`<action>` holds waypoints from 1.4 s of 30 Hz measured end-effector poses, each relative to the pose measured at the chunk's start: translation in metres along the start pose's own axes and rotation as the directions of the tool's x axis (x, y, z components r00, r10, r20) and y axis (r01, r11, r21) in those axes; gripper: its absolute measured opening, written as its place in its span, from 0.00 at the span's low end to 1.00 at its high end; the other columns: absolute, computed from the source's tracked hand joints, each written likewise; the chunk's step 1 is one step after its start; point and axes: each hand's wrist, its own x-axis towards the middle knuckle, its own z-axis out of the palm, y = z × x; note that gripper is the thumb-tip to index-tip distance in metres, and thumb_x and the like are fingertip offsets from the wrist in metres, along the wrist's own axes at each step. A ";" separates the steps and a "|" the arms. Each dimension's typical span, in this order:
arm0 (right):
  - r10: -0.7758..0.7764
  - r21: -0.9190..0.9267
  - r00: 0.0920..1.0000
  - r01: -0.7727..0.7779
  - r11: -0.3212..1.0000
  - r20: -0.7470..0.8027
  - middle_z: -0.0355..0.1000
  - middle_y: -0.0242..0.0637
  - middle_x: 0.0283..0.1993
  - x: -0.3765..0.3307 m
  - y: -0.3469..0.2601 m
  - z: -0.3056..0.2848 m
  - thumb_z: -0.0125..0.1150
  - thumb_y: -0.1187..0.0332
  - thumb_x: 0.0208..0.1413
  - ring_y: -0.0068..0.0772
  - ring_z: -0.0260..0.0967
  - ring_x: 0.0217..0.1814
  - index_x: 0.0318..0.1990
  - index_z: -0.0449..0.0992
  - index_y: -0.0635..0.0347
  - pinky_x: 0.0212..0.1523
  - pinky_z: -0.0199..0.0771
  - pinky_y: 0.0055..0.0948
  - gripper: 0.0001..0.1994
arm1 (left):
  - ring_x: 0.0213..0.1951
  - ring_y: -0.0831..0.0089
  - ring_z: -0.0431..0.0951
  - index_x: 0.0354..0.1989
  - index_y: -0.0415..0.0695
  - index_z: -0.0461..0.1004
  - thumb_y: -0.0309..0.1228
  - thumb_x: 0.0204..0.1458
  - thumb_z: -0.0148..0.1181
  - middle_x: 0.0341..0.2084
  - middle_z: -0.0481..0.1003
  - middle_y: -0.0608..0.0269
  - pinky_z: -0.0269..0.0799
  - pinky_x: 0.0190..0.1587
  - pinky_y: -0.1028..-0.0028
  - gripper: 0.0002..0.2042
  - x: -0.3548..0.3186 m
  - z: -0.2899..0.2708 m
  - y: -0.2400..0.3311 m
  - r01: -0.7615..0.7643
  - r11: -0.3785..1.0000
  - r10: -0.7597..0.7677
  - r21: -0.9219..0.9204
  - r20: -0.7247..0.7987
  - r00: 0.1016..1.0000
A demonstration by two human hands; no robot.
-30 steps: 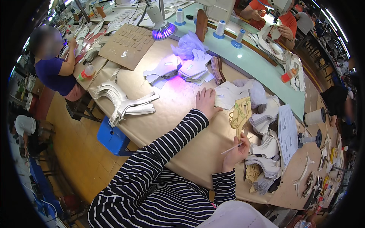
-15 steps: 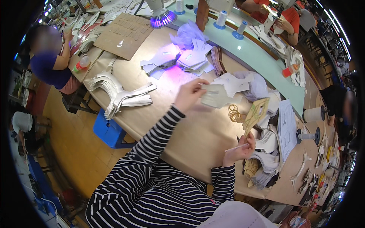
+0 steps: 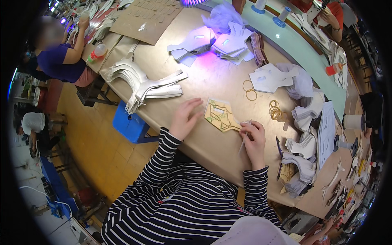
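Observation:
A yellow pattern template point(image 3: 220, 115) with dark lines and a small slot lies on the brown-covered table in front of me. A pale edge shows along its left side, perhaps a cut piece under it. Beside that edge my left hand point(image 3: 185, 118) is open and empty, fingers spread. My right hand point(image 3: 254, 141) pinches a thin white pen-like stick point(image 3: 241, 148), its fingertips at the template's narrow right end. Farther right lie white cut pieces point(image 3: 269, 78), with two rubber bands point(image 3: 250, 90) at their left and a small heap of rubber bands point(image 3: 275, 109) nearer me.
Curved white strips point(image 3: 141, 83) lie stacked at the left. Under violet light sit piles of pale pieces point(image 3: 199, 37). More stacked pieces point(image 3: 302, 145) and a printed sheet point(image 3: 326, 132) lie right. A blue stool point(image 3: 130, 122) stands by the table; a co-worker point(image 3: 59, 61) sits far left.
The template has come down from my raised right hand onto the table. My left hand no longer holds the pale piece and has moved nearer me. The view has shifted.

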 end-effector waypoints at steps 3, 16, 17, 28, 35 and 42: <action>-0.070 -0.122 0.998 0.069 0.990 0.000 0.80 0.35 0.49 0.004 0.000 0.004 0.69 0.82 0.46 0.42 0.68 0.58 0.36 0.79 0.60 0.58 0.72 0.35 0.10 | 0.63 0.53 0.68 0.53 0.47 0.79 0.29 0.52 0.66 0.59 0.73 0.56 0.63 0.65 0.59 0.18 -0.012 0.012 0.005 -0.137 0.967 0.129 0.216 0.049 0.990; -0.013 -0.172 0.998 0.002 0.985 -0.066 0.80 0.33 0.51 0.000 0.010 -0.017 0.71 0.77 0.45 0.43 0.68 0.62 0.39 0.80 0.58 0.61 0.69 0.40 0.12 | 0.60 0.55 0.70 0.48 0.53 0.84 0.32 0.47 0.70 0.55 0.77 0.66 0.63 0.61 0.58 0.16 -0.016 0.034 0.005 -0.116 0.931 0.161 0.345 -0.107 0.981; -0.003 -0.161 0.998 -0.007 0.987 -0.065 0.80 0.33 0.51 0.000 0.011 -0.018 0.71 0.77 0.45 0.43 0.68 0.62 0.39 0.80 0.59 0.61 0.69 0.40 0.12 | 0.60 0.56 0.71 0.48 0.53 0.84 0.32 0.47 0.70 0.55 0.77 0.66 0.63 0.61 0.58 0.16 -0.016 0.034 0.005 -0.111 0.929 0.159 0.353 -0.108 0.981; -0.037 -0.195 0.994 0.017 0.981 -0.100 0.81 0.34 0.50 0.003 0.011 -0.017 0.72 0.77 0.44 0.43 0.69 0.60 0.37 0.80 0.58 0.61 0.68 0.40 0.12 | 0.59 0.59 0.72 0.46 0.53 0.85 0.31 0.47 0.71 0.54 0.78 0.68 0.62 0.59 0.61 0.15 -0.013 0.032 0.012 -0.069 0.928 0.113 0.365 -0.100 0.988; -0.073 -0.197 0.995 0.057 0.979 -0.074 0.81 0.32 0.48 0.005 0.015 -0.018 0.73 0.76 0.42 0.43 0.70 0.57 0.35 0.80 0.57 0.59 0.68 0.40 0.11 | 0.59 0.60 0.72 0.46 0.52 0.85 0.31 0.47 0.71 0.53 0.79 0.68 0.61 0.59 0.62 0.15 -0.012 0.031 0.012 -0.068 0.928 0.110 0.366 -0.097 0.989; -0.053 -0.197 0.996 0.039 0.980 -0.066 0.81 0.33 0.48 0.004 0.015 -0.019 0.73 0.77 0.42 0.43 0.70 0.58 0.35 0.80 0.58 0.59 0.68 0.40 0.12 | 0.58 0.60 0.72 0.46 0.52 0.85 0.31 0.47 0.71 0.51 0.80 0.69 0.61 0.59 0.62 0.15 -0.013 0.031 0.012 -0.055 0.930 0.099 0.362 -0.105 0.990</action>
